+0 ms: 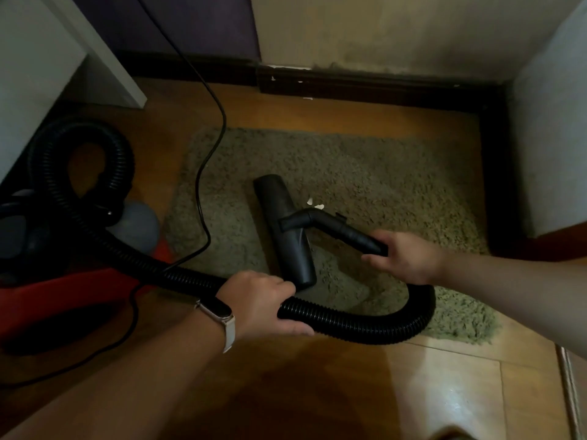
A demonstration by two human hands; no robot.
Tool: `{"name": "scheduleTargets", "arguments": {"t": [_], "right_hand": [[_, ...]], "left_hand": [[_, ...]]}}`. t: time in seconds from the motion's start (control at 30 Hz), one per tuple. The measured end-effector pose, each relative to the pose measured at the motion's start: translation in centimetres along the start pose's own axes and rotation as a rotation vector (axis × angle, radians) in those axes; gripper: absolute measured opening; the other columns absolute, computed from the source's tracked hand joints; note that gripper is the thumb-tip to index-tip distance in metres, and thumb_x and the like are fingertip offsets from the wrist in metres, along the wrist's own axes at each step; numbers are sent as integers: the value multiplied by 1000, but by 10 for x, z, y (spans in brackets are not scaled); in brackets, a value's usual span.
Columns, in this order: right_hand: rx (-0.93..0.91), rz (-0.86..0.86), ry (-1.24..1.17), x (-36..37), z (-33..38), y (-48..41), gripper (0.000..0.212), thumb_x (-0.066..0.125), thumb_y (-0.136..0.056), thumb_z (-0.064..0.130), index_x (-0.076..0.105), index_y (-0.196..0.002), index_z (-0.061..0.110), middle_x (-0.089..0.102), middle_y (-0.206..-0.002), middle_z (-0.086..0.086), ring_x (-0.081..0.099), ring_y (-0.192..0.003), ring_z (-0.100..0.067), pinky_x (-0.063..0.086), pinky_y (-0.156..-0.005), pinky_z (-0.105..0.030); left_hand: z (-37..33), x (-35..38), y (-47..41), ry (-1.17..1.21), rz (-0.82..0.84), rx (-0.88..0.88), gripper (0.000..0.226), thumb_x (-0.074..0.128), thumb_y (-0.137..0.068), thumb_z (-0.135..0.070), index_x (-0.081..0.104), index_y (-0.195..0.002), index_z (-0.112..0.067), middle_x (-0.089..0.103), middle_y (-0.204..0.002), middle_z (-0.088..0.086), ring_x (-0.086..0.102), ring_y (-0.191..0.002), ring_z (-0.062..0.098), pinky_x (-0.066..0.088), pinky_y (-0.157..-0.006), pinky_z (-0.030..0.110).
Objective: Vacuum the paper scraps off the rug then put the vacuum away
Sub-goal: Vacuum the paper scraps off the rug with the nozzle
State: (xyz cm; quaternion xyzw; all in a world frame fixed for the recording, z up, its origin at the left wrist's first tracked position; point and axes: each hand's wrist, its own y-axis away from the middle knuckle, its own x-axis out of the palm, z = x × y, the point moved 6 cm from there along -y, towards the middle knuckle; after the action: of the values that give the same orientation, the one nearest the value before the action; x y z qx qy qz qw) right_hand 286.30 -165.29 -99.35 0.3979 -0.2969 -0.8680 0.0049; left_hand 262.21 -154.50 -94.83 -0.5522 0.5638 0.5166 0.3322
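The vacuum hose [349, 322], black and ribbed, curves nearest to us over the wooden floor [317, 392] and the front edge of the rug [381, 173]. Our left hand [266, 300], with a pale-strapped wristband [216, 309] on its wrist, grips that hose from above, fingers curled over it and thumb underneath. From there the hose loops right and up to our right hand [403, 257], whose fingers are wrapped around the end of the rigid black tube [343, 230]. That tube bends down into the floor nozzle [282, 230], which lies flat on the shaggy olive rug with its long side running away from us. We see a couple of white paper scraps [314, 203] on the rug just beside the nozzle's right side, behind the bend of the tube. To the left, off the rug, the red vacuum canister [63, 290] sits on the floor in shadow, and the hose coils in a loop above it. A thin black power cord [203, 173] comes down from the upper left, crosses the rug's left edge and passes under the hose. Farther back we see a white cabinet [38, 74] at the left, a dark baseboard [365, 87] and a stained wall [381, 27].
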Motion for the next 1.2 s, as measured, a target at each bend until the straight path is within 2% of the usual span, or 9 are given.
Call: {"name": "scheduleTargets", "arguments": {"t": [0.1, 0.2, 0.37, 0.47, 0.7, 0.77, 0.9, 1.0, 1.2], "right_hand": [[-18, 26, 52, 14, 13, 3, 19, 60, -92, 54, 53, -105, 43, 64, -78, 7, 61, -67, -3, 48, -58, -25], [32, -9, 54, 18, 14, 1, 19, 59, -93, 52, 52, -107, 41, 65, -79, 8, 63, -69, -7, 53, -62, -30], [195, -142, 91, -14, -15, -11, 25, 54, -94, 57, 56, -108, 36, 65, -75, 6, 63, -62, -9, 43, -49, -24], [189, -151, 121, -27, -14, -26, 30, 46, -96, 61, 56, -105, 35, 64, -70, 4, 62, -55, -13, 40, -43, -25], [129, -74, 199, -37, 6, -56, 38, 41, -97, 62, 50, -126, 38, 65, -75, 6, 63, -60, -12, 39, -48, -26], [152, -74, 179, -37, -7, -50, 39, 42, -97, 61, 49, -128, 38, 65, -75, 5, 64, -60, -13, 40, -47, -26], [242, -88, 96, -39, -46, -32, 36, 45, -96, 62, 55, -115, 33, 66, -76, 2, 65, -62, -15, 41, -49, -27], [294, -110, 82, -44, -74, -15, 34, 45, -96, 63, 54, -112, 34, 66, -75, 2, 64, -60, -14, 41, -48, -27], [355, -150, 37, -46, -114, 16, 42, 43, -96, 64, 52, -126, 36, 66, -77, 2, 65, -61, -15, 42, -47, -28]], "left_hand": [[3, 3, 12, -10, 49, 5, 77, 17, -74, -95, 57, -88, -31, 56, -76, -13, 54, -67, 7, 49, -62, 30], [7, 5, 19, 0, 84, -21, 76, 17, -72, -96, 54, -90, -33, 55, -78, -13, 54, -70, 8, 49, -64, 30], [8, -1, 4, -8, 46, -45, 72, 18, -73, -93, 53, -89, -32, 53, -77, -14, 54, -68, 7, 46, -60, 27], [11, -6, -7, -27, 19, -55, 72, 19, -73, -92, 54, -89, -31, 53, -75, -13, 55, -66, 9, 42, -57, 26], [15, 1, -10, 7, 7, -105, 76, 14, -69, -96, 54, -87, -33, 51, -72, -15, 54, -65, 5, 41, -56, 23], [14, -2, -16, 14, -3, -106, 77, 14, -69, -96, 53, -85, -33, 51, -71, -14, 52, -64, 3, 41, -56, 22], [0, -7, -37, 0, -15, -71, 80, 3, -65, -98, 49, -83, -35, 50, -71, -15, 50, -63, 3, 33, -52, 23], [-16, -4, -54, -2, 1, -60, 81, 1, -64, -98, 48, -84, -35, 51, -74, -15, 53, -67, 5, 40, -56, 25], [-34, 2, -76, -2, 12, -35, 79, 7, -68, -98, 51, -84, -34, 52, -74, -16, 51, -66, 3, 42, -58, 25]]}}
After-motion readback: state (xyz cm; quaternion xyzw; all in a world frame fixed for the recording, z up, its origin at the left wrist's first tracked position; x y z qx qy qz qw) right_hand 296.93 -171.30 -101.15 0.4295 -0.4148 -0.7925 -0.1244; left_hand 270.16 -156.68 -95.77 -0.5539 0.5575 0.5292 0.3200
